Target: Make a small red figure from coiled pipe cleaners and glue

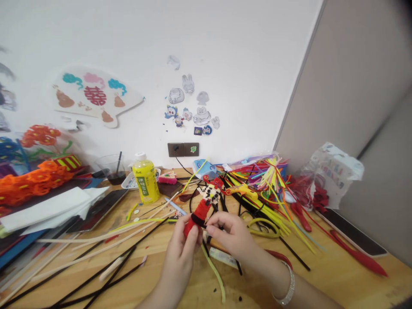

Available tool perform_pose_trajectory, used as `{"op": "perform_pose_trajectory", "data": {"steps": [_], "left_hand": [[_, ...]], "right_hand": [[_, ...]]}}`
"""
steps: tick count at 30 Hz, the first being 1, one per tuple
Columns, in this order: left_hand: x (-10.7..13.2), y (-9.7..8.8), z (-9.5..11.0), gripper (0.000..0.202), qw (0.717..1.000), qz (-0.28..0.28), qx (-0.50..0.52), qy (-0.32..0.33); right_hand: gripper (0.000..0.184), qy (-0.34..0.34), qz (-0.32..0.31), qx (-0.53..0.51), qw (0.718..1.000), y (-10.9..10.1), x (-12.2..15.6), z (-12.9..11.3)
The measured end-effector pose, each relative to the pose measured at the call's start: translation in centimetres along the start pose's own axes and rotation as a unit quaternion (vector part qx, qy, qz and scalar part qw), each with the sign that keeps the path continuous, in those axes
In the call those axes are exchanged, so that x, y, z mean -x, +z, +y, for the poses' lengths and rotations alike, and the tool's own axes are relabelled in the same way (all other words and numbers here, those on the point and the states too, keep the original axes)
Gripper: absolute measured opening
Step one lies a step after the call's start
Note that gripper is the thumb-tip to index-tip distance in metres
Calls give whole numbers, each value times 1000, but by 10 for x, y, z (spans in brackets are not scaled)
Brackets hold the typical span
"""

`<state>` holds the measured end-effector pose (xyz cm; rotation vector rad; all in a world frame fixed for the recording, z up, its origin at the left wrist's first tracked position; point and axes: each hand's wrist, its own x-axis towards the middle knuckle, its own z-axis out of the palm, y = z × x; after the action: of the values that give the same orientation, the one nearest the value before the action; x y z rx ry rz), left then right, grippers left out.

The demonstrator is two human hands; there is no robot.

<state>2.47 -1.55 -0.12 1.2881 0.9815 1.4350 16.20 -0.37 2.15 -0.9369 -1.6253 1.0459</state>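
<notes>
A pipe-cleaner doll [202, 210] with a red body, a black band about its middle and a white, black-dotted head is held tilted above the table. My left hand [183, 249] is closed around its lower red part. Beside it, my right hand [229, 231] is pinched at the black pipe cleaner [200, 221] that circles the body; the fingertips partly cover it. A yellow-green pipe cleaner [214, 272] lies on the table under the hands. The doll's lower end is hidden by my left fingers.
Black and cream pipe cleaners [125, 257] spread over the left of the table. A yellow drink bottle [146, 179] stands behind them, near a plastic cup [115, 171]. Bundled coloured pipe cleaners [273, 176] and a white plastic bag [337, 171] lie at the right. Orange flowers [35, 186] are at far left.
</notes>
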Motion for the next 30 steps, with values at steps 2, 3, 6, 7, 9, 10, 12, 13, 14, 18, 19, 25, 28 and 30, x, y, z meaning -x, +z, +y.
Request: {"op": "perform_pose_trajectory", "data": {"steps": [2, 3, 6, 7, 9, 10, 12, 13, 14, 18, 19, 25, 28, 30], "left_hand": [[0, 3, 4, 23, 997, -36, 70, -19], [0, 5, 6, 22, 992, -53, 106, -30], [-1, 8, 9, 23, 973, -89, 200, -75], [-1, 9, 10, 23, 966, -99, 220, -93], [0, 9, 12, 24, 953, -119, 248, -126], [0, 9, 12, 25, 947, -130, 256, -141], [0, 8, 12, 27, 936, -154, 270, -163], [0, 8, 12, 28, 931, -167, 278, -169], [-1, 8, 10, 29, 926, -180, 284, -175], [-3, 7, 2, 35, 924, -217, 262, -177], [-3, 6, 1, 37, 935, -209, 235, -164], [-9, -7, 11, 34, 993, -48, -104, 15], [-17, -14, 16, 28, 975, -67, -204, 48], [-23, -17, 14, 22, 970, -91, -222, 33]], "right_hand": [[16, 11, -4, -15, 1000, 0, -1, 1], [18, 20, -7, -25, 999, 0, -2, 1], [22, 33, -3, -52, 998, -1, -4, 4], [24, 31, 3, -59, 998, -1, -5, 5], [26, 30, 13, -74, 997, -2, -7, 7], [27, 30, 14, -79, 996, -2, -7, 8], [29, 27, 4, -82, 996, -4, -7, 9], [31, 23, -6, -80, 997, -4, -7, 9], [33, 18, -18, -76, 997, -5, -6, 9], [28, 0, -44, -59, 997, -6, -4, 10], [28, -1, -42, -56, 998, -7, -4, 10], [20, -19, -16, 87, 996, -7, -5, 1], [20, -49, -10, 233, 971, -2, -2, -2], [16, -67, -8, 333, 941, 2, 0, -1]]}}
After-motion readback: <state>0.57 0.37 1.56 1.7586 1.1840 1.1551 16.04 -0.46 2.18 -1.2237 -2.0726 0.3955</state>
